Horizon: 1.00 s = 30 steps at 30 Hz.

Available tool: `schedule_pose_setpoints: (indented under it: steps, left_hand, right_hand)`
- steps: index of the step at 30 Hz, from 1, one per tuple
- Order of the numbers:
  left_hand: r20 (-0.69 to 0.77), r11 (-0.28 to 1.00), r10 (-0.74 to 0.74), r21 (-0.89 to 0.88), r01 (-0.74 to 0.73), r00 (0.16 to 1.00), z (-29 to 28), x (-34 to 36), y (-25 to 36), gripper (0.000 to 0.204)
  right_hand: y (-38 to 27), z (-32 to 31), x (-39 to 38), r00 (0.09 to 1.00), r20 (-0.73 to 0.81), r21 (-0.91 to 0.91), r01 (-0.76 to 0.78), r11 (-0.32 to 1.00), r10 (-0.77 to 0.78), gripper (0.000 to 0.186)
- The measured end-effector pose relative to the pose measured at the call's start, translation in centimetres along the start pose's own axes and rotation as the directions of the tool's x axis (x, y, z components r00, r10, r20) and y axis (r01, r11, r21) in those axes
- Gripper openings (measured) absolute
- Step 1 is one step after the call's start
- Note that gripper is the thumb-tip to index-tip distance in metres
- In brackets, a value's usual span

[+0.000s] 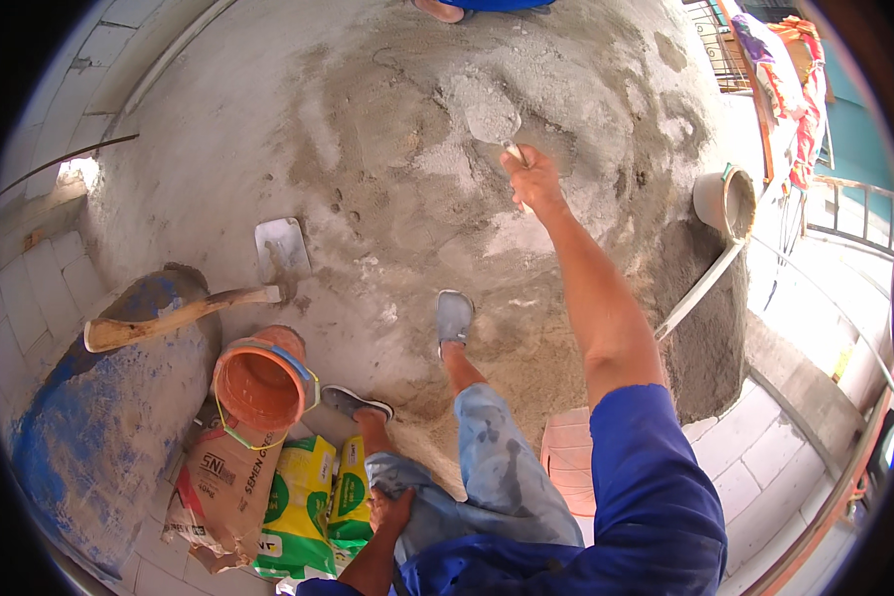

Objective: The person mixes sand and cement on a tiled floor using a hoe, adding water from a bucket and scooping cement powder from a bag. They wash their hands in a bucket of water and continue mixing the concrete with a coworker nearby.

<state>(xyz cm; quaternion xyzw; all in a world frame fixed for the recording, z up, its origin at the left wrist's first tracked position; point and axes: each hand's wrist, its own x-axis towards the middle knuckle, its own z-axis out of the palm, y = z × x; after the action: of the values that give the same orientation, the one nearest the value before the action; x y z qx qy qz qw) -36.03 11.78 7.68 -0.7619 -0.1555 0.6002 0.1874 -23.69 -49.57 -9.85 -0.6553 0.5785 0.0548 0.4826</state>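
My right hand is stretched forward, closed around the handle of a trowel. The trowel's blade, coated in pale grey mortar, is at the rough grey mortar-covered floor; I cannot tell whether it touches. My left hand rests on my left knee, on the wet, faded denim, holding nothing, its fingers spread. Both my feet wear grey clogs, and my right clog stands out in front on the mortar.
At left lie a hoe with a wooden handle, an orange bucket, a blue-stained drum, a brown paper sack and yellow-green bags. At right are a dark sand heap, a pale bucket and a stick. Another person's foot shows at the top.
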Motion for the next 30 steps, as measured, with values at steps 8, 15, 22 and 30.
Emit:
schedule_pose_setpoints:
  steps: [8,15,22,30]
  left_hand:
    - [-0.003,0.998,0.025,-0.063,-0.026,1.0,0.8,0.5,-1.2,0.115]
    - [-0.013,0.995,0.031,-0.091,-0.032,0.999,1.1,0.9,-2.6,0.114]
    - [-0.083,0.99,0.052,-0.124,-0.062,0.995,1.6,1.9,-5.0,0.114]
    - [-0.091,0.981,0.07,-0.174,-0.085,0.993,1.4,1.1,-5.7,0.112]
  right_hand:
    - [7.6,1.8,-8.2,0.994,0.074,-0.197,0.091,0.976,-0.078,0.057]
    - [10.8,-1.2,-15.8,0.995,0.104,-0.626,0.066,0.777,-0.001,0.053]
    - [12.1,-3.1,-19.7,0.997,-0.078,-0.852,-0.058,0.521,-0.016,0.059]
    - [13.2,-6.4,-20.9,0.971,-0.23,-0.844,-0.233,0.483,0.065,0.058]
